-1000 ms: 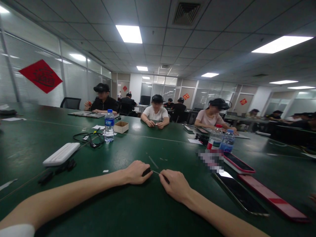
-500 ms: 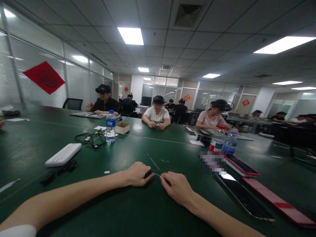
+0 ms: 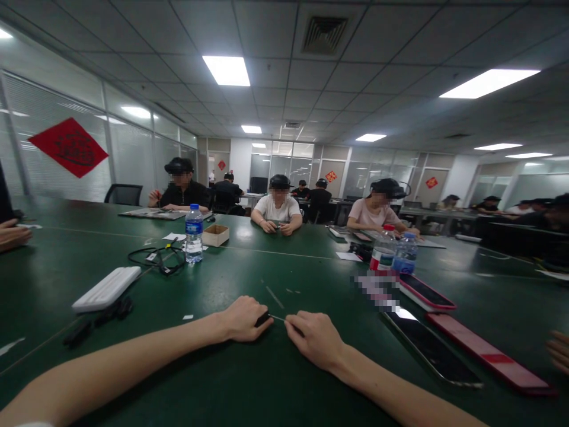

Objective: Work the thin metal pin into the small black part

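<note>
My left hand [image 3: 244, 318] is closed around a small black object [image 3: 262, 319], most of it hidden by the fingers. From it a thin pale strand or rod [image 3: 278, 319] runs across the short gap to my right hand [image 3: 315, 338]. The right thumb and fingers pinch its other end; what else lies inside them is hidden. Both hands rest low over the green table [image 3: 267, 379], knuckles up. The pieces are too small to name their kind.
Left are a white power bank [image 3: 106, 289], black cables [image 3: 160, 258], a water bottle [image 3: 194, 234] and a small box [image 3: 216, 235]. Right lie phones [image 3: 431, 344], a pink case [image 3: 491, 353] and two bottles [image 3: 393, 252]. Other people's hands [image 3: 559, 350] show at the table's sides.
The view has shifted slightly to the right. Both hands keep their hold with almost the same gap between them. Another person's hand now shows at the right edge.
</note>
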Action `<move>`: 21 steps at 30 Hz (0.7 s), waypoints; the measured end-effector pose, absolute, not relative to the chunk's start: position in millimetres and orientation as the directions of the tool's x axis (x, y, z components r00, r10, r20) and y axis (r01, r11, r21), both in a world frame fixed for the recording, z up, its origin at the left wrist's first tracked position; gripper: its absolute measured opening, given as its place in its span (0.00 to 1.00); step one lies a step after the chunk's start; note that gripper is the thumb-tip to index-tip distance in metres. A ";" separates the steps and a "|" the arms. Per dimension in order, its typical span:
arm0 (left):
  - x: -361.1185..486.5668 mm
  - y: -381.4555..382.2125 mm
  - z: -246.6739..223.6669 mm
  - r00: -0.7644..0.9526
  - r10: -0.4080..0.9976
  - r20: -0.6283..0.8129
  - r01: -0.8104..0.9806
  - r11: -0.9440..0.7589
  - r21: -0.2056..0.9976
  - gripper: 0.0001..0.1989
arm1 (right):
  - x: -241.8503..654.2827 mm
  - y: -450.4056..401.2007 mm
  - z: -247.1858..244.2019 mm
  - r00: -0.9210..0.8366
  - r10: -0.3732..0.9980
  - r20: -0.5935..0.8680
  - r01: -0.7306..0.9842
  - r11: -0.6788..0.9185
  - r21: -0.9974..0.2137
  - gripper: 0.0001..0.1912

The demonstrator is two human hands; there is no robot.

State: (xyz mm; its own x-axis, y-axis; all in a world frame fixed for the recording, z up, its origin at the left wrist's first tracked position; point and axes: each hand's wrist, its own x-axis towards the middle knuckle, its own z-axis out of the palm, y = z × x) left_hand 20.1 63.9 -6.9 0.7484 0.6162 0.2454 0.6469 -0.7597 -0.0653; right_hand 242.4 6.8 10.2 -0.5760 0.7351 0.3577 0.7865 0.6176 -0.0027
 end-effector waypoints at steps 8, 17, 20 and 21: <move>19.0 63.9 -6.4 0.753 0.613 0.237 0.642 -0.763 -0.066 0.20 | 245.8 8.2 8.6 -0.605 0.688 0.401 0.750 0.662 -0.004 0.18; 17.8 67.0 -7.5 0.751 0.615 0.239 0.629 -0.777 0.020 0.19 | 244.9 10.9 6.5 -0.612 0.673 0.416 0.736 0.677 -0.013 0.18; 17.5 66.4 -6.0 0.740 0.631 0.233 0.645 -0.764 0.022 0.19 | 245.6 11.4 7.7 -0.611 0.675 0.413 0.734 0.679 -0.022 0.18; 17.5 66.1 -5.6 0.736 0.636 0.230 0.648 -0.761 0.028 0.19 | 245.9 11.3 8.4 -0.611 0.676 0.412 0.735 0.678 -0.023 0.18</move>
